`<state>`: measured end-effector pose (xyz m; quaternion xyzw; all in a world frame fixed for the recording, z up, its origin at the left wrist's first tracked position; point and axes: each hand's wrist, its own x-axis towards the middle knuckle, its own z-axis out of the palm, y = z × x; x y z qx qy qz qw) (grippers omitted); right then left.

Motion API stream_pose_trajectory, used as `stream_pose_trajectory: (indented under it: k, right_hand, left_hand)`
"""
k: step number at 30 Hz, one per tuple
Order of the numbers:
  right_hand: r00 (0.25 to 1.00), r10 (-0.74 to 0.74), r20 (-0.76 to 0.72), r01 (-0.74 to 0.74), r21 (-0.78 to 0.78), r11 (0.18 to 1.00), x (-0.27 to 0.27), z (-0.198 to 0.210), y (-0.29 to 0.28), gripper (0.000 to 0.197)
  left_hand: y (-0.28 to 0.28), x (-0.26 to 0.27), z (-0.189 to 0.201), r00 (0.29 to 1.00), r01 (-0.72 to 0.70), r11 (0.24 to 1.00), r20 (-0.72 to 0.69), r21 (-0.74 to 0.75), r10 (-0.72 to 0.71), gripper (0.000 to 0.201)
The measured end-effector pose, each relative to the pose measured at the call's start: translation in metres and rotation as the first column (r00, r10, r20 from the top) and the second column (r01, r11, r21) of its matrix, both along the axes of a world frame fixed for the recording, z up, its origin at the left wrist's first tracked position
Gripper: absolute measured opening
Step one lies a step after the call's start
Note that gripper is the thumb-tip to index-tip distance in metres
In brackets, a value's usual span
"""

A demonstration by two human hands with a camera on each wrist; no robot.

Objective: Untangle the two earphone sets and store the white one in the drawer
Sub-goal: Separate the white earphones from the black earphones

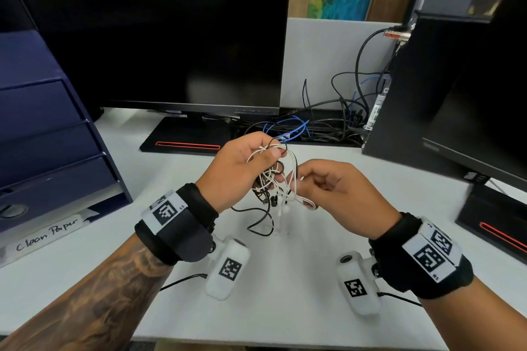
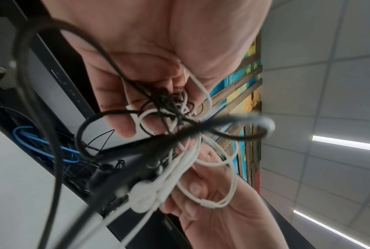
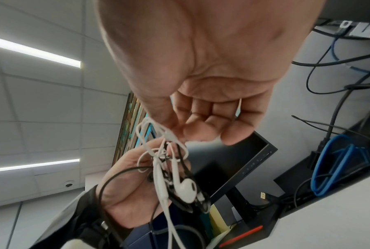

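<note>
even, bright indoor light; ceiling strip lights [image 3: 33,50] glow at left of right wrist view. head view sharp mid-frame, edges bowed. left wrist view: near cables [image 2: 137,151] blurred. soft shadows on desk [image 1: 285,279].

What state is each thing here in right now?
white earphones: tangled with the black set, held above the desk
black earphones: tangled, a loop dangling
left hand: grips the bundle
right hand: pinches a white cord
drawers: closed
monitor: dark
</note>
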<state>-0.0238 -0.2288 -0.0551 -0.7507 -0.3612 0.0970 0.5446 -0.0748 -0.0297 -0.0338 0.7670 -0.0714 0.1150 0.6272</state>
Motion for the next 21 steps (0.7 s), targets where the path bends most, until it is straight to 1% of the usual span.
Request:
stream_pose_trajectory:
  k: [1, 3, 5, 7, 9, 11, 13, 14, 16, 19, 21]
  right_hand:
    - [1.0, -0.026, 0.006, 0.026, 0.02, 0.999, 0.0, 0.002, -0.001, 0.005]
    - [0.991, -0.132, 0.019, 0.13, 0.069, 0.989, 0.002, 0.005, -0.002, 0.01]
    - [0.973, -0.232, 0.011, 0.228, 0.153, 0.962, 0.004, 0.01, -0.005, 0.011]
    - [0.958, -0.286, 0.006, 0.276, 0.25, 0.928, 0.006, 0.012, -0.006, 0.014]
    - [0.947, -0.319, 0.03, 0.299, 0.281, 0.912, 0.009, 0.012, -0.008, 0.021]
    - [0.944, -0.323, 0.067, 0.301, 0.228, 0.926, 0.011, 0.012, -0.009, 0.028]
    - [0.943, -0.318, 0.102, 0.301, 0.148, 0.942, 0.011, 0.01, -0.009, 0.031]
    - [0.942, -0.32, 0.105, 0.306, 0.133, 0.943, 0.01, 0.009, -0.008, 0.03]
    - [0.94, -0.326, 0.099, 0.308, 0.159, 0.938, 0.006, 0.008, -0.006, 0.023]
    - [0.947, -0.295, 0.127, 0.264, 0.211, 0.941, -0.001, 0.01, -0.002, 0.003]
    - [0.952, -0.246, 0.183, 0.219, 0.155, 0.963, -0.004, 0.01, 0.0, 0.009]
  left_hand:
    - [0.0, 0.001, -0.001, 1.0, -0.004, 1.0, -0.004, 0.009, 0.005, 0.014]
    - [0.002, 0.002, -0.002, 0.999, -0.023, 0.999, -0.021, 0.039, 0.024, 0.014]
    - [0.002, 0.003, -0.004, 0.999, -0.028, 0.997, -0.036, 0.07, 0.031, 0.013]
    - [0.003, 0.003, -0.005, 0.999, -0.021, 0.996, -0.038, 0.088, 0.024, 0.012]
    - [0.004, 0.004, -0.006, 0.999, -0.022, 0.993, -0.024, 0.117, 0.025, 0.011]
    - [0.004, 0.004, -0.006, 0.999, -0.037, 0.992, -0.003, 0.123, 0.038, 0.009]
    - [0.004, 0.005, -0.005, 0.998, -0.069, 0.995, -0.004, 0.073, 0.07, 0.012]
    - [0.003, 0.005, -0.005, 0.997, -0.081, 0.996, -0.016, 0.032, 0.082, 0.014]
    - [0.003, 0.005, -0.005, 0.995, -0.091, 0.995, -0.042, -0.034, 0.089, 0.016]
    - [0.003, 0.006, -0.006, 0.996, -0.066, 0.994, -0.067, -0.084, 0.06, 0.016]
    - [0.001, 0.006, -0.007, 0.997, -0.013, 0.995, -0.071, -0.099, 0.006, 0.019]
